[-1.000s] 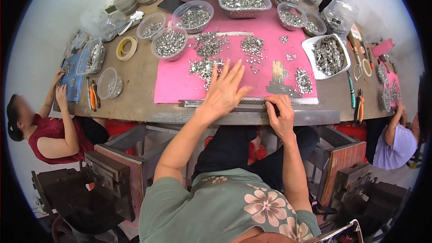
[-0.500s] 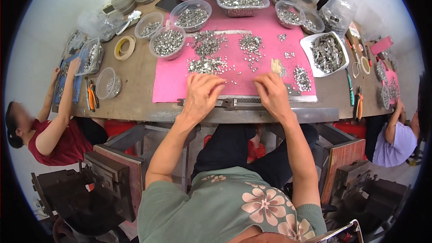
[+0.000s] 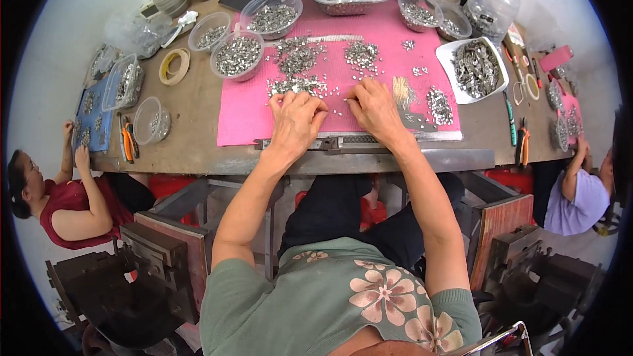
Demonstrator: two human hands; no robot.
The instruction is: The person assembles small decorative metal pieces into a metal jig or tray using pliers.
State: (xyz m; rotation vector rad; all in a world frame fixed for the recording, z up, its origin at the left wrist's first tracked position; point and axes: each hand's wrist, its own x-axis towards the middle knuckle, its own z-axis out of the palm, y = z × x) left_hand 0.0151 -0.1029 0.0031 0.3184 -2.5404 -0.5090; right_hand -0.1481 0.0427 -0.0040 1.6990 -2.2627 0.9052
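Both hands rest low over a pink mat [image 3: 234, 115] strewn with small shiny metal pieces. My left hand [image 3: 295, 122], fingers curled and closed, is at the near edge of a pile of these pieces [image 3: 297, 84]; what its fingertips hold is hidden. My right hand [image 3: 377, 112] is closed too, thumb and fingertips drawn together beside a few loose pieces between the hands. Whatever it pinches is too small to make out. Below the hands, along the mat's near edge, lies a narrow dark metal strip fixture [image 3: 336, 144]. Another pile [image 3: 362, 57] sits beyond my right hand.
Clear tubs of metal pieces [image 3: 270, 16] line the back. A white tray [image 3: 499, 86] of darker pieces stands right. Pliers [image 3: 523, 145], a tape roll [image 3: 173, 67] and a tipped cup [image 3: 149, 122] lie around. Co-workers sit at left [image 3: 72, 204] and right [image 3: 580, 201].
My right hand has moved left and farther onto the mat, closer to the loose pieces. My left hand has shifted slightly. At left, the co-worker's hand has come away from the tub.
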